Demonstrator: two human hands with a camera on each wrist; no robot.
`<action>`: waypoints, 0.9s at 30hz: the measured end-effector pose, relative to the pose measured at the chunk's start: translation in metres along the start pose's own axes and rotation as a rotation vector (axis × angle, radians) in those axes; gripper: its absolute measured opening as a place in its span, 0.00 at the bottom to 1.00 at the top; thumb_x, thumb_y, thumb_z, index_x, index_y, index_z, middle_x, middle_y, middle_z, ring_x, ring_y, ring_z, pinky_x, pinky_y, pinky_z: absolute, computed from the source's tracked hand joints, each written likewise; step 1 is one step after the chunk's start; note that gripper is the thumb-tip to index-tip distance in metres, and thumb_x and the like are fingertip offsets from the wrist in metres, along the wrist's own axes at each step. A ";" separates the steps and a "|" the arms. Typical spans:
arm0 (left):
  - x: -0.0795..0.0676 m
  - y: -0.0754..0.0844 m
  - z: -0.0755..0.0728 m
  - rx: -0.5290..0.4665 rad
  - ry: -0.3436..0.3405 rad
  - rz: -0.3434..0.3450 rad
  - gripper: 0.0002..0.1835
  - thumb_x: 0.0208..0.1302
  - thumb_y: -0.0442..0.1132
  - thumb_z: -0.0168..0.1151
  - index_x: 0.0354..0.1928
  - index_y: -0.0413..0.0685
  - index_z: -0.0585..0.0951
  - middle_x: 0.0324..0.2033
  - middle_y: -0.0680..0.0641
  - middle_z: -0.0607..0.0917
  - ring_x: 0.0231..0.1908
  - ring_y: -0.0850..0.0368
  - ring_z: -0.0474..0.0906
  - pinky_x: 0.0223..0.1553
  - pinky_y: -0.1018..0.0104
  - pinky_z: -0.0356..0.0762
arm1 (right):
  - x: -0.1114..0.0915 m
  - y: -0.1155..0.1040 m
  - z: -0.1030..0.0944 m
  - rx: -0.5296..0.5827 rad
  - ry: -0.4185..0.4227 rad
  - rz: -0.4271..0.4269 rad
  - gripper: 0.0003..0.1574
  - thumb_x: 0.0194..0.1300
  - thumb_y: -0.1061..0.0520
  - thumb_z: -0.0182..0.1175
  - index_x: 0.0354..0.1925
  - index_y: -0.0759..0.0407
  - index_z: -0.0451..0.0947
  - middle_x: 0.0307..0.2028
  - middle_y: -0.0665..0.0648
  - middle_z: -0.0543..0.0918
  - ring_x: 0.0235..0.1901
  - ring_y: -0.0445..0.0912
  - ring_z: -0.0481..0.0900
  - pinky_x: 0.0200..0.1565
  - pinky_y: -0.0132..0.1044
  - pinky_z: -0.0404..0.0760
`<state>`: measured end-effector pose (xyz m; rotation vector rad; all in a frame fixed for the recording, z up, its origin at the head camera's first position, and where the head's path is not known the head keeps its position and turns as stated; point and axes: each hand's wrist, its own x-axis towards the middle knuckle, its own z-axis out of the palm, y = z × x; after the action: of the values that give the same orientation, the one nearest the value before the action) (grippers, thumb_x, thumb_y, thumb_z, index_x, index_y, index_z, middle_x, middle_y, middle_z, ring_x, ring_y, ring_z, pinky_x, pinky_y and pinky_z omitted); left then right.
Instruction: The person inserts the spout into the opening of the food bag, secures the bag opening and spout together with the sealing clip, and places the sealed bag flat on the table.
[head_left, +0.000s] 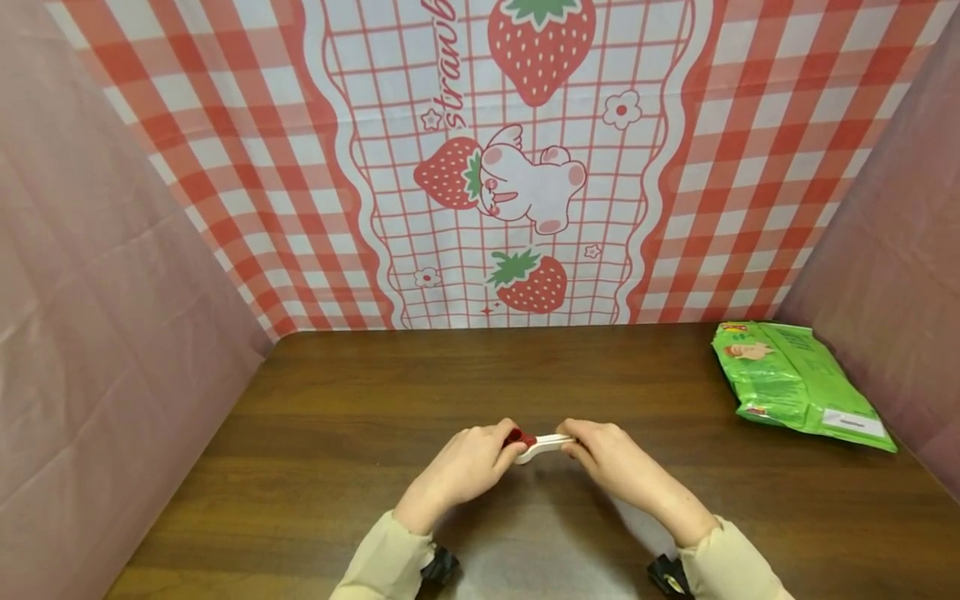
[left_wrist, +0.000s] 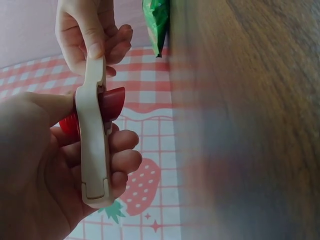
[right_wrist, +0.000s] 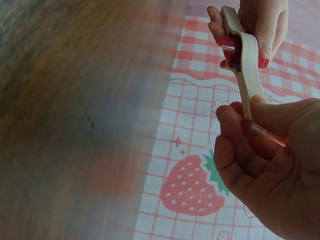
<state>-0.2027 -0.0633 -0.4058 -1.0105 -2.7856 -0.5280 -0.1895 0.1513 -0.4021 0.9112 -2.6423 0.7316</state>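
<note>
Held between both hands above the table is a cream bag clip (head_left: 546, 445) with a red spout (left_wrist: 114, 102) through its wider middle. My left hand (head_left: 467, 468) grips the clip at the spout, thumb on one side and fingers curled behind, as the left wrist view shows. At the slimmer end, my right hand (head_left: 617, 463) pinches the clip between thumb and fingers. The right wrist view shows the long edge of the clip (right_wrist: 251, 65) running from one hand to the other, with its tip hidden by the right fingers.
A green plastic bag (head_left: 798, 383) with a white label lies at the table's right rear. Behind the brown wooden table (head_left: 360, 383) hangs a strawberry-print checked cloth (head_left: 517, 275). Pink cloth (head_left: 127, 275) walls off the left side, and similar fabric (head_left: 900, 275) the right.
</note>
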 end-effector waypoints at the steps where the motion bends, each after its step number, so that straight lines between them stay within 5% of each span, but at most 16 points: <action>1: 0.000 0.000 0.000 0.007 0.002 0.001 0.16 0.62 0.55 0.38 0.35 0.53 0.70 0.22 0.59 0.75 0.18 0.66 0.67 0.20 0.73 0.64 | 0.000 0.000 0.000 0.002 -0.003 0.006 0.02 0.56 0.57 0.55 0.29 0.52 0.70 0.20 0.41 0.67 0.19 0.33 0.62 0.21 0.26 0.63; 13: 0.000 0.001 0.001 0.044 0.006 -0.009 0.17 0.62 0.56 0.39 0.33 0.52 0.69 0.20 0.58 0.73 0.17 0.65 0.66 0.19 0.72 0.63 | -0.001 -0.004 -0.001 0.027 -0.067 0.066 0.10 0.56 0.60 0.55 0.39 0.56 0.72 0.28 0.46 0.77 0.21 0.34 0.65 0.23 0.27 0.66; 27: 0.000 0.002 0.002 0.058 0.035 -0.013 0.16 0.62 0.54 0.41 0.34 0.51 0.70 0.20 0.57 0.73 0.18 0.64 0.67 0.19 0.71 0.64 | -0.001 -0.002 -0.001 0.047 -0.105 0.077 0.16 0.56 0.57 0.55 0.44 0.60 0.70 0.26 0.45 0.75 0.22 0.33 0.67 0.24 0.27 0.67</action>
<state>-0.2015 -0.0610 -0.4074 -0.9620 -2.7617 -0.4587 -0.1872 0.1514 -0.4014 0.8878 -2.7770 0.7880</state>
